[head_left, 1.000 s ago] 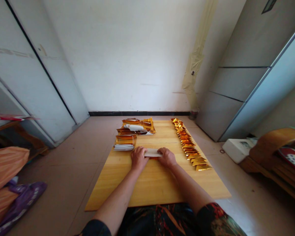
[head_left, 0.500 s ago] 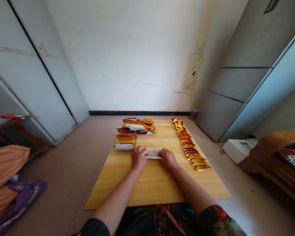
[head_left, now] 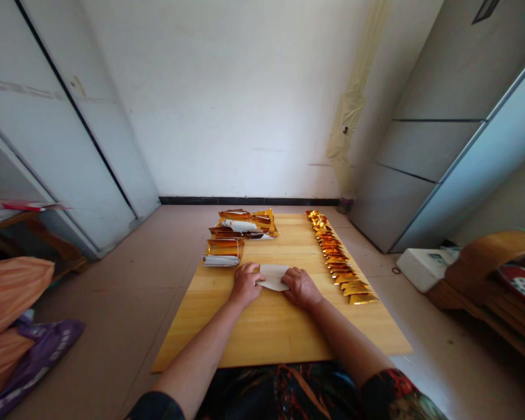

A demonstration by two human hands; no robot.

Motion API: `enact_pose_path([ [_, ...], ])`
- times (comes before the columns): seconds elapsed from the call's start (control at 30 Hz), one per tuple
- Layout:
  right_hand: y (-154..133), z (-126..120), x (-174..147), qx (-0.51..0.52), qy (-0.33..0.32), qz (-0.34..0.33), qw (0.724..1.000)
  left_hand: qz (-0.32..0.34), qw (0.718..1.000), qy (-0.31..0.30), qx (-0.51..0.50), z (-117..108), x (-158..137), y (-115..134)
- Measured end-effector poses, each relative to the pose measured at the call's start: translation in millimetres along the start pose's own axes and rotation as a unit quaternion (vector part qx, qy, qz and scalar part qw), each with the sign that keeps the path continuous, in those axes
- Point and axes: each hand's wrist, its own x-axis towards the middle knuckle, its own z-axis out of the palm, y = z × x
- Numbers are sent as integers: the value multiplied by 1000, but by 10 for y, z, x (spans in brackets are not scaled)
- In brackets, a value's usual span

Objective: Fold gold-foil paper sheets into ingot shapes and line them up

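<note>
Between my hands, over the middle of the wooden table, is a sheet of whitish paper, its near edge bowed downward. My left hand grips its left end with the thumb on the near side. On the opposite end my right hand has its fingers curled on the paper. Just beyond my left hand lies a stack of gold foil sheets with white paper. A row of folded gold foil pieces runs along the table's right side.
Farther back on the left sits a pile of gold foil sheets and white paper. A grey fridge and a white box stand to the right. Orange and purple bags lie at the left. A white wall faces me.
The paper between my hands shows a wider face, and its near edge has come lower and bows toward me. My right hand has shifted slightly nearer and to the right.
</note>
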Motion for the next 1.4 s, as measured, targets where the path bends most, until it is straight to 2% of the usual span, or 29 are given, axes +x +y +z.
enact_pose_path([
  [0.27, 35, -34, -171, 15, 19, -22, 999, 97, 993, -56, 32, -218, -105, 9],
  [0.33, 61, -21, -187, 16, 32, -12, 999, 117, 991, -54, 43, -247, -121, 42],
  [0.47, 55, -7, -147, 9, 45, 46, 998, 130, 988, -28, 74, -188, -101, 158],
  [0.6, -14, -49, 4, -4, 15, 123, 992, 128, 988, -16, 81, -93, -67, 254],
  [0.7, -83, -69, 173, -18, -11, 203, 979, 128, 988, -1, 83, -69, -78, 273],
  [0.83, -200, -8, 377, 15, 2, 286, 958, 130, 988, 4, 84, -72, -100, 263],
  [1.07, -285, 106, 468, 30, 12, 345, 938, 130, 987, -5, 91, -65, -95, 258],
  [1.27, -31, -40, 358, 65, -31, 406, 911, 134, 988, 0, 71, -44, -99, 227],
  [1.4, 130, -77, 302, 78, -28, 403, 911, 132, 989, 4, 66, -40, -99, 215],
])
